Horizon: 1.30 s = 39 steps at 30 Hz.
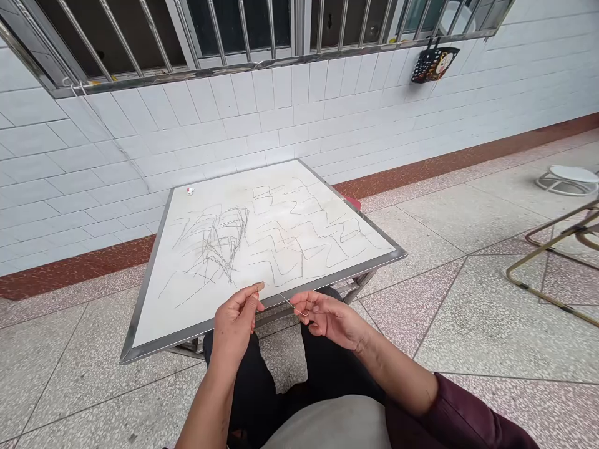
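Over the table's near edge, my right hand (330, 317) pinches a thin pale wire-like strand (286, 301) between thumb and fingers. The strand's free end points toward my left hand (234, 317), which is closed in a pinch just across a small gap. Something tan shows at the left index fingertip; what lies between those fingers is too small to make out. Beyond the hands, a tangled heap of thin dark strands (218, 243) covers the left half of the white table (154, 318). Bent, zigzag strands (302, 252) lie spread over the right half.
A small white-and-red object (189, 191) sits at the table's far left corner. Behind is a tiled wall (196, 125) with a barred window; a patterned bag (435, 64) hangs from it. A white stool (568, 178) and a metal frame (538, 255) stand at right.
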Motion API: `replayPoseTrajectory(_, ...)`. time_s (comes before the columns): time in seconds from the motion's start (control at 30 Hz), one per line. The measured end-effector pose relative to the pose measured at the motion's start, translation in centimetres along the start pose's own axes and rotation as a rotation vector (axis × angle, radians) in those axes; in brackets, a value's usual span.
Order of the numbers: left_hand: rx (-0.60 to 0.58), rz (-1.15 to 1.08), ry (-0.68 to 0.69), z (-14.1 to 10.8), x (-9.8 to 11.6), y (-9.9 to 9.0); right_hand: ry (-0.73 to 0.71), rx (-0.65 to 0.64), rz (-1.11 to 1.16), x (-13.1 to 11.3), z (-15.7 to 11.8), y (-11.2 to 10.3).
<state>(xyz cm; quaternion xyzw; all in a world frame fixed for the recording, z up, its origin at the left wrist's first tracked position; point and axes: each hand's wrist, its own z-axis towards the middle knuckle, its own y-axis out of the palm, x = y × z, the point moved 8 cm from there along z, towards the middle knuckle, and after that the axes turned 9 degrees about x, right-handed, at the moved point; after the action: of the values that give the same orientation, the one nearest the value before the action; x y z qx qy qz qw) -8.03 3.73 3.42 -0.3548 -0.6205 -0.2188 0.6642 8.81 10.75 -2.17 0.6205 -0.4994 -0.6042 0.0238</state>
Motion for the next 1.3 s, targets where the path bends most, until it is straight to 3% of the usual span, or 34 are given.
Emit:
replayPoseTrajectory(0.63, -0.140, -0.005, -0.123, -0.8, -0.4, 2.1, -0.173, 0.198, -0.041, 2.0, 1.4, 0.5)
replayPoseTrajectory(0.77, -0.109, -0.209, -0.136, -0.4, -0.4, 1.6, -0.197, 0.219, -0.012, 1.8, 1.1, 0.5)
replayPoseTrajectory(0.9, -0.036, -0.516, -0.272, -0.4, -2.4, 1.2, -0.224, 0.240, 0.051, 1.2, 0.6, 0.3)
replayPoseTrajectory(0.97, -0.022, -0.554, -0.333, -1.0, -3.8, 1.9, -0.230, 0.230, 0.080, 1.2, 0.5, 0.5)
replayPoseTrajectory(1.03, -0.112, -0.543, -0.365, -1.9, -4.4, 3.7, -0.233, 0.217, 0.097, 1.3, 0.3, 0.8)
replayPoseTrajectory(1.13, -0.176, -0.514, -0.308, -3.0, -4.0, 5.5, -0.224, 0.203, 0.094, 1.9, 0.2, 1.4)
replayPoseTrajectory(1.3, -0.057, -0.411, -0.160, -2.7, -2.4, 4.6, -0.195, 0.165, 0.045, 3.0, 0.1, 2.2)
